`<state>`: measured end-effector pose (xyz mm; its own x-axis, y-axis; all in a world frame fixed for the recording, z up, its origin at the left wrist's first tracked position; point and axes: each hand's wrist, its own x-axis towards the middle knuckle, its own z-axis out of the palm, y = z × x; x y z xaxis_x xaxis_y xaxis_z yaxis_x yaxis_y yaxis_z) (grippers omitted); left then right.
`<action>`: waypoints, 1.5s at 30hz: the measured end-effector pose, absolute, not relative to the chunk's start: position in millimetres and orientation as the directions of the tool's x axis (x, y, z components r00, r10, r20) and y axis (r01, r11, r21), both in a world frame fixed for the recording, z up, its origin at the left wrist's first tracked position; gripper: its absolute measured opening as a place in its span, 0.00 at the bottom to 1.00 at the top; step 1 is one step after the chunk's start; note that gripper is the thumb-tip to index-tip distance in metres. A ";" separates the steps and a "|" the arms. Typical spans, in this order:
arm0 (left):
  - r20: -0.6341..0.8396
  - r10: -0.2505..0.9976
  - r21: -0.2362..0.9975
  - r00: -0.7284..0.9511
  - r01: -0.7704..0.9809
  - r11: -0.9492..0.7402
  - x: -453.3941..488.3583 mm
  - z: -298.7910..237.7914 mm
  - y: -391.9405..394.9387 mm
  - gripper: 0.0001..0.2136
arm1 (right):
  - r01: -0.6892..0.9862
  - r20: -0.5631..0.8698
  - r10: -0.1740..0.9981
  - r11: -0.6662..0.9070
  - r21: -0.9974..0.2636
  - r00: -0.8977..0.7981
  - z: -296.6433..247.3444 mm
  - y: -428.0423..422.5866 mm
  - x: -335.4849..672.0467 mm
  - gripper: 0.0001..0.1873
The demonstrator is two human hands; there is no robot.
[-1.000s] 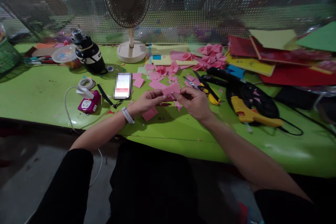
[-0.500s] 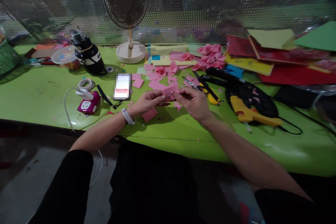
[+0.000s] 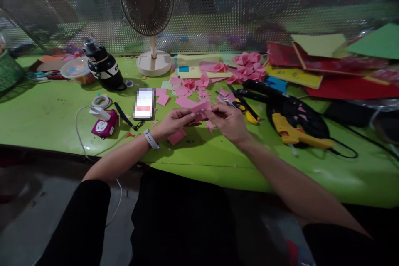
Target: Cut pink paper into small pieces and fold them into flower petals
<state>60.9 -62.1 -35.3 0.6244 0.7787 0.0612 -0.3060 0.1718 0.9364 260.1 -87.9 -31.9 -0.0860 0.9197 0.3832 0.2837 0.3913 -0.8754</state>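
Between my two hands is a small piece of pink paper [image 3: 202, 108], held just above the green table [image 3: 193, 153]. My left hand [image 3: 177, 121] pinches its left side, thumb on top. On the right side, the thumb and fingers of my right hand [image 3: 229, 122] close on the same piece. A pink square [image 3: 177, 136] lies below my left hand, and a pink star-shaped scrap [image 3: 210, 126] lies beneath the held paper. Scissors [image 3: 229, 99] and a yellow-handled cutter [image 3: 251, 114] rest beside my right hand. Folded pink paper flowers [image 3: 249, 66] are heaped behind.
A phone [image 3: 144, 104], a purple power adapter [image 3: 104, 124] and a tape roll [image 3: 101, 101] lie to the left. Behind them stand a black bottle [image 3: 106, 68] and a fan [image 3: 152, 62]. A yellow glue gun [image 3: 296, 133] and red card sheets [image 3: 349, 87] are at the right.
The view has shifted very slightly. Both hands stay on the pink paper in almost the same place, with little visible movement of the fingers.
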 end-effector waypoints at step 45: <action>0.088 0.787 0.996 0.610 -0.071 -0.056 54.8 -25.0 -59.4 0.19 | 0.404 0.315 0.924 0.378 -0.833 -0.217 -8.1 -92.5 267.3 0.24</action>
